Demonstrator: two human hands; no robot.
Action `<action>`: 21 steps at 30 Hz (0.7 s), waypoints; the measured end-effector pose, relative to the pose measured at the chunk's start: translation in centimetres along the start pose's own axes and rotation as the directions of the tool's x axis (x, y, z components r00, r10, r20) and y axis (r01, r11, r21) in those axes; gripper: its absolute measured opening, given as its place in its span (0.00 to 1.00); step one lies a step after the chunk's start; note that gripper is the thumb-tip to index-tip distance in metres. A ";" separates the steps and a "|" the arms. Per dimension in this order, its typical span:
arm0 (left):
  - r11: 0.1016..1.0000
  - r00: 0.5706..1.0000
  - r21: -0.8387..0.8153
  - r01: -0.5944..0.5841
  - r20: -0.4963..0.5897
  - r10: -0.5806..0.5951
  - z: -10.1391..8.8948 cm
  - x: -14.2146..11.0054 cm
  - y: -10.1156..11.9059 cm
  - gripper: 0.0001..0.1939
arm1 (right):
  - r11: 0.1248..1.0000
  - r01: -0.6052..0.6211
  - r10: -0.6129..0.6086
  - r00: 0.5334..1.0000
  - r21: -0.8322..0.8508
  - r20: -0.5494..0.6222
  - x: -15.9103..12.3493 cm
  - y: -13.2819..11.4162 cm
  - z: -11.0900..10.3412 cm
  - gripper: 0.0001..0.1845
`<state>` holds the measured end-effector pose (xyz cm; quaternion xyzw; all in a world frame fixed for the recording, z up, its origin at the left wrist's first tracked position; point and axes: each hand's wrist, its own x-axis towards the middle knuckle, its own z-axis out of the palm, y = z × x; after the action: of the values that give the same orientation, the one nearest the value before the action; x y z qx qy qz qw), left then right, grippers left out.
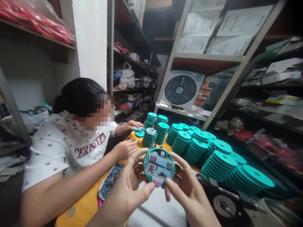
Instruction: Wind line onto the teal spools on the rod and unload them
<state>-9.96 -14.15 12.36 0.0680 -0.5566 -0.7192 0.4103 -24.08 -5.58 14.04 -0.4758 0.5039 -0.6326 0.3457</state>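
A round teal spool [159, 167] with a printed picture label on its face is held up at the centre. My left hand [126, 189] grips its left rim, with the thumb at the lower edge and the fingers behind. On the opposite rim my right hand [189, 186] closes in the same way, thumb at the lower right. Beyond my hands stand stacks of teal spools [183, 142]; one nearby stack [150, 137] has a labelled spool on top. Below the held spool lies a white surface [156, 208], partly covered by my hands.
At the left sits a co-worker [68, 145], hands near the spools on the yellow tabletop [80, 209]. A tray [100, 192] of small blue and metal parts lies by their forearm. A dark machine [222, 201] stands at right. Behind are a box fan [181, 90] and loaded shelves.
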 end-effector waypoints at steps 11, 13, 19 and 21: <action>0.971 0.987 -0.220 0.088 0.149 -0.056 -0.5 -0.3 -0.6 0.42 | 0.988 -0.071 0.084 0.992 0.140 -0.094 -0.8 0.1 0.6 0.22; 0.961 0.969 -0.240 0.140 0.231 -0.083 -0.5 -0.5 -0.7 0.48 | 0.986 -0.079 0.089 0.994 0.150 -0.058 -1.0 0.1 0.8 0.21; 0.957 0.952 -0.246 0.151 0.298 -0.074 -0.7 -0.8 -1.4 0.46 | 0.984 -0.105 0.117 0.990 0.142 -0.077 -2.0 0.5 1.4 0.22; 0.965 0.972 -0.235 0.112 0.229 -0.057 -0.8 -0.9 -1.6 0.52 | 0.992 -0.080 0.094 0.985 0.099 -0.146 -2.4 0.8 1.6 0.20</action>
<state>-9.76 -14.04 10.42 -0.0396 -0.5015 -0.8028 0.3201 -21.89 -4.03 12.75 -0.3875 0.5190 -0.6737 0.3559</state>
